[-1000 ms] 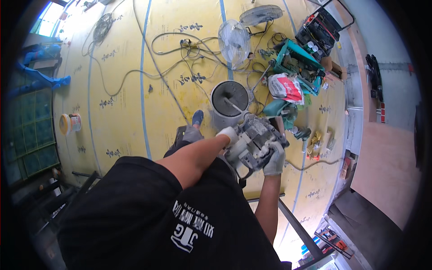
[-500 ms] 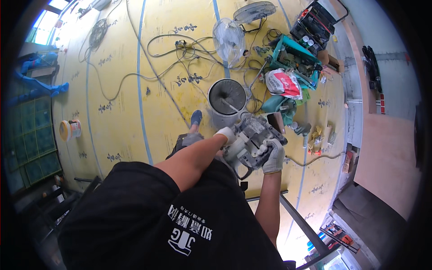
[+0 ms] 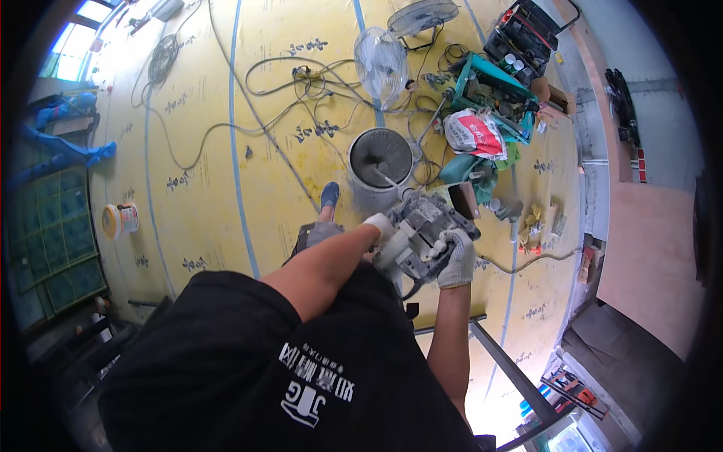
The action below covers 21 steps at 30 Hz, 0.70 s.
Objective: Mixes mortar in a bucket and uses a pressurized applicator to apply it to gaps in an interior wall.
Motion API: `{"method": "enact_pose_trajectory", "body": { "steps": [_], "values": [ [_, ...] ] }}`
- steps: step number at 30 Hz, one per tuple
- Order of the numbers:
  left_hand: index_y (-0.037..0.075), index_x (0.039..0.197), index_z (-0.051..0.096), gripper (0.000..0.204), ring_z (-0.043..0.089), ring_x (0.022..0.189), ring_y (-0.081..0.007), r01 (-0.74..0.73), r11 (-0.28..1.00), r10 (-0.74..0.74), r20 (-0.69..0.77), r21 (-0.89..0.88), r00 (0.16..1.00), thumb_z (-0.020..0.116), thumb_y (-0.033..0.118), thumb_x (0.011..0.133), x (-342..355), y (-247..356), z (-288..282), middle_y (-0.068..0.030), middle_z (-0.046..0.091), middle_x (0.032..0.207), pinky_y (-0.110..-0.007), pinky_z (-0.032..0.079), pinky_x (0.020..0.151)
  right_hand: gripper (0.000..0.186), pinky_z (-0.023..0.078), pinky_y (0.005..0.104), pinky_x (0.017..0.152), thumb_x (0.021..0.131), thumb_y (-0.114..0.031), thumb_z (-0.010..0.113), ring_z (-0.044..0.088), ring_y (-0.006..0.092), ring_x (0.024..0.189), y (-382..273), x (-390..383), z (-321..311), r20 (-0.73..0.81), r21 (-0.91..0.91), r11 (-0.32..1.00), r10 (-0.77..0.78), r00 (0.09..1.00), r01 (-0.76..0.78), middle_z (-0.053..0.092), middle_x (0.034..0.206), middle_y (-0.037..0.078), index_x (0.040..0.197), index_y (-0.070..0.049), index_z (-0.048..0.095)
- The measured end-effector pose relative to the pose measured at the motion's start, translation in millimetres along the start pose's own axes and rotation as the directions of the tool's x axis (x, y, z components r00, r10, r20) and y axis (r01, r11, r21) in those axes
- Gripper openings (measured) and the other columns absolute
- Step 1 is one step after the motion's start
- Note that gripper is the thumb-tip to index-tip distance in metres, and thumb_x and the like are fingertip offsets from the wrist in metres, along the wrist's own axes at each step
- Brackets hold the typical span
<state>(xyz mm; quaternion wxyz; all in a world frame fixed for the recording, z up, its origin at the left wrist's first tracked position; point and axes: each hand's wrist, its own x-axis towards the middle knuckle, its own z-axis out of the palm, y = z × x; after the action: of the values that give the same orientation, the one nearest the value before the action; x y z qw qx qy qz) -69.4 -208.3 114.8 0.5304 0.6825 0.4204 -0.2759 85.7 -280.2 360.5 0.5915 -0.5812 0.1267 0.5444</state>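
Note:
Both my hands wear white knit gloves and grip a dusty grey power mixer point(image 3: 423, 232). My left hand point(image 3: 381, 227) is closed on its left side, its fingers partly hidden by the tool. My right hand point(image 3: 457, 260) is wrapped round a handle on the right side. From the tool a mixing rod point(image 3: 388, 179) slants down into grey wet mortar point(image 3: 370, 151). The mortar lies in a round bucket point(image 3: 370, 200) on the floor before me, with a swirled hollow around the rod. The rod's lower end is hidden in the mortar.
Right of the bucket lie a red-and-white bag point(image 3: 476, 135), a teal toolbox point(image 3: 482, 79) and an opened carton point(image 3: 461, 200). Cables point(image 3: 301, 83) loop over the yellow sheeted floor near two fans point(image 3: 382, 68). A small white-and-orange bucket point(image 3: 120, 220) stands left. My shoe point(image 3: 329, 194) is beside the mortar bucket.
The whole view has shifted very slightly. My hands keep their hold on the mixer, and its rod stays in the mortar.

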Motion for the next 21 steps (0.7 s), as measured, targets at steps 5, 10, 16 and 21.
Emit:
{"method": "enact_pose_trajectory", "body": {
  "steps": [5, 10, 16, 21],
  "values": [
    [-0.004, 0.113, 0.073, 0.048, 0.076, 0.090, -0.0391, 0.093, 0.985, -0.085, 0.060, -0.144, 0.995, 0.054, 0.036, 0.098, -24.0, 21.2, -12.9, -0.0255, 0.074, 0.102, -0.048, 0.060, 0.069, 0.005, 0.046, 0.0334, 0.050, 0.088, -0.011, 0.059, 0.050, 0.0137, 0.052, 1.8, -4.1, -9.0, -0.037, -0.027, 1.000, 0.003, 0.999, -0.004, 0.049, 0.065, 0.001, 0.085, -0.012, 0.055],
    [-0.008, 0.113, 0.071, 0.049, 0.077, 0.077, -0.0374, 0.059, 0.995, -0.050, 0.115, -0.079, 0.992, 0.057, 0.035, 0.096, -36.8, 26.7, -19.2, -0.0269, 0.073, 0.096, -0.048, 0.061, 0.065, 0.010, 0.045, 0.0334, 0.049, 0.088, -0.012, 0.059, 0.049, 0.0141, 0.052, 5.7, -5.6, -15.2, -0.038, -0.012, 1.000, 0.014, 0.999, -0.014, 0.048, 0.064, 0.002, 0.079, -0.012, 0.055],
    [0.000, 0.117, 0.073, 0.045, 0.074, 0.101, -0.0367, 0.072, 0.995, -0.071, 0.017, -0.065, 0.997, 0.055, 0.037, 0.097, -14.5, 7.8, 2.2, -0.0245, 0.073, 0.111, -0.045, 0.059, 0.083, 0.007, 0.045, 0.0333, 0.048, 0.087, -0.011, 0.059, 0.050, 0.0143, 0.051, 6.5, -5.5, -6.3, -0.058, -0.020, 1.000, 0.013, 0.998, -0.014, 0.049, 0.063, 0.002, 0.081, -0.012, 0.056],
    [0.007, 0.113, 0.077, 0.037, 0.073, 0.106, -0.0343, 0.019, 0.999, -0.018, -0.024, 0.030, 1.000, 0.057, 0.031, 0.094, 17.1, -12.3, 24.3, -0.0191, 0.074, 0.114, -0.043, 0.059, 0.085, 0.005, 0.045, 0.0336, 0.046, 0.086, -0.007, 0.060, 0.051, 0.0150, 0.049, 5.7, -8.1, -1.2, -0.061, 0.000, 1.000, -0.001, 0.998, 0.001, 0.051, 0.063, 0.002, 0.085, -0.012, 0.057]
  ]
}}
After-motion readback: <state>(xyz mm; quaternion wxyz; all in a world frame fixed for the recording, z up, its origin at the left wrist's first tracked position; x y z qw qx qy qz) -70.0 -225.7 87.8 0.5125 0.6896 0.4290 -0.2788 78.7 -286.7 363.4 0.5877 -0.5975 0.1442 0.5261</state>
